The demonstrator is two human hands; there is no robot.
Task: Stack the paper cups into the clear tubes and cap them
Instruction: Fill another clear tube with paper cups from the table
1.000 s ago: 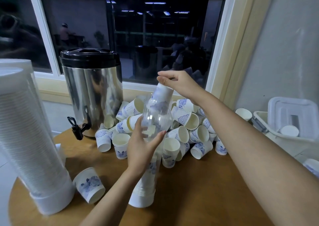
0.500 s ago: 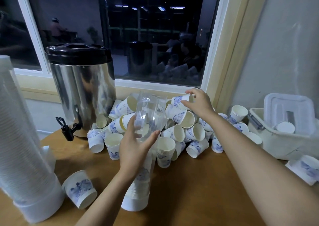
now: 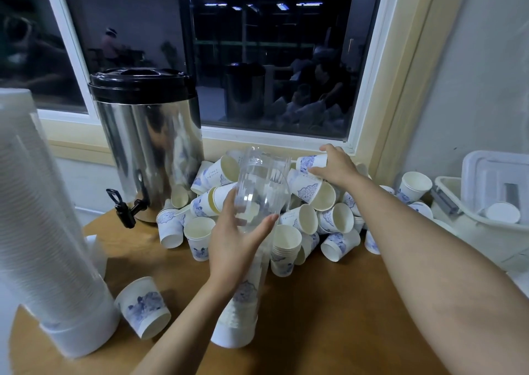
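Left hand (image 3: 234,243) wraps its fingers round the upright clear tube (image 3: 259,191) mid-table (a cup stack (image 3: 237,317) fills its lower half), while the right hand (image 3: 335,167), just beyond it, grips a paper cup (image 3: 310,162) atop the heap (image 3: 335,217) below the window (image 3: 257,59).

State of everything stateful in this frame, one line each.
clear tube: uncapped, lower part filled with stacked cups, base on table.
left hand: holds the clear tube.
cup pile: loose, tumbled, unstacked.
right hand: grips a paper cup atop the cup pile.
lone cup: on its side.
dispenser: lid on.
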